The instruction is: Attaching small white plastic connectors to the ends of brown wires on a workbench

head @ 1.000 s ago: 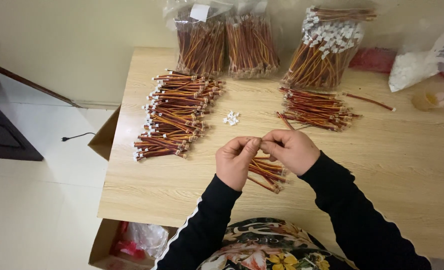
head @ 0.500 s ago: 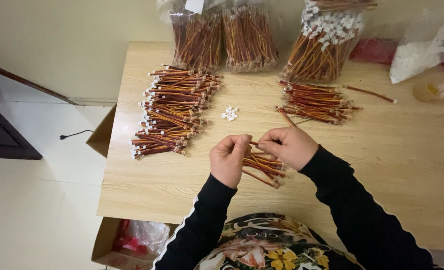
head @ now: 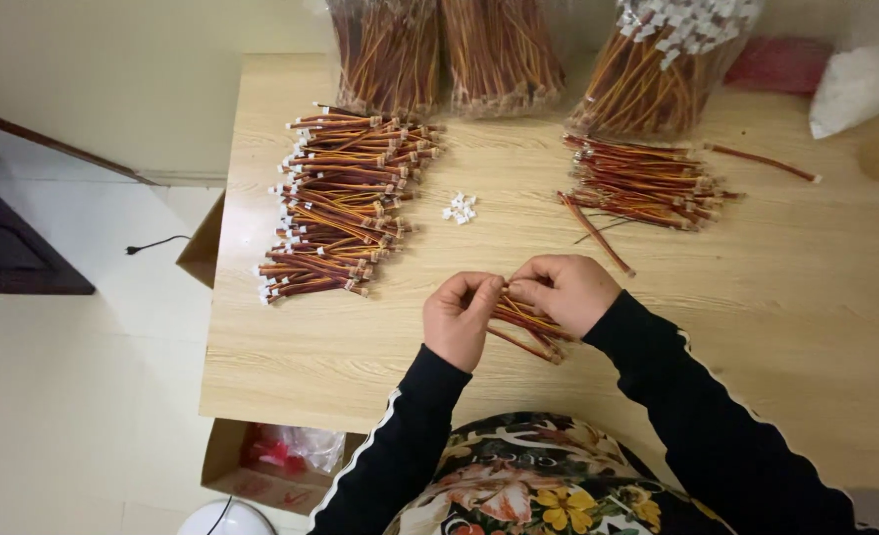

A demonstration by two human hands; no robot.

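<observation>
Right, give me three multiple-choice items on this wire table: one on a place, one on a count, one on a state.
1. Where do the small white connectors lie on the table?
A. Between the left wire pile and the right wire pile
B. On the floor
C. In the cardboard box

2. How many clear bags of wires stand at the far edge?
A. One
B. Three
C. Six

3. What state are the hands in?
A. Both flat on the table
B. Left hand and right hand both pinch a small wire bundle
C. One is out of view

Answers: 1 A, the white bits sit in the gap between the piles. 2 B, three bags line the back. 3 B, both sets of fingers close on the bundle.
</observation>
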